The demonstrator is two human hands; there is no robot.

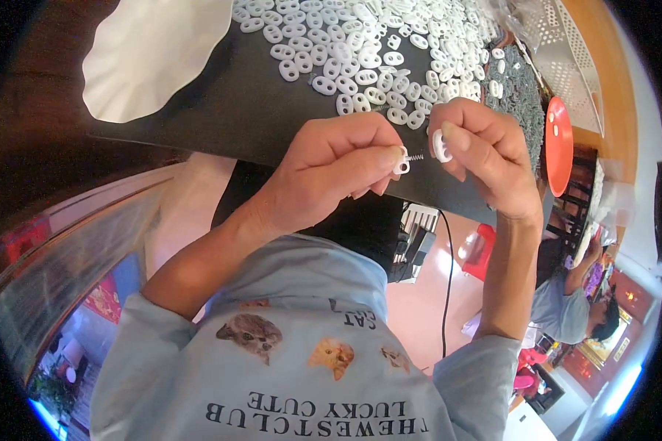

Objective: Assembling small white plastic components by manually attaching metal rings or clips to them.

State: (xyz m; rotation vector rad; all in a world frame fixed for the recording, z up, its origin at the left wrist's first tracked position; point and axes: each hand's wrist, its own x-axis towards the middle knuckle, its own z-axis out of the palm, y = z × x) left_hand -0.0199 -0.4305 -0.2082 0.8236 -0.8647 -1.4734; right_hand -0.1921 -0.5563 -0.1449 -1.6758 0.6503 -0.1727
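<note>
My left hand (338,158) pinches a small white plastic cord-lock plunger (401,166) between thumb and fingers. A thin coil spring (415,157) sticks out from it toward the right. Across a narrow gap, my right hand (487,151) grips a white oval cord-lock shell (440,146) with thumb and forefinger. The spring's tip and the shell look apart. Both hands hover over the near edge of the dark table (257,128). Beyond them spreads a heap of white two-hole oval shells (320,55).
A wavy-rimmed white tray (151,59) stands at the left. Grey springs (524,92) are heaped at the right, beside a red plate (559,147) with a few white pieces. A black cable (447,287) hangs below the table. Another person (570,301) is farther right.
</note>
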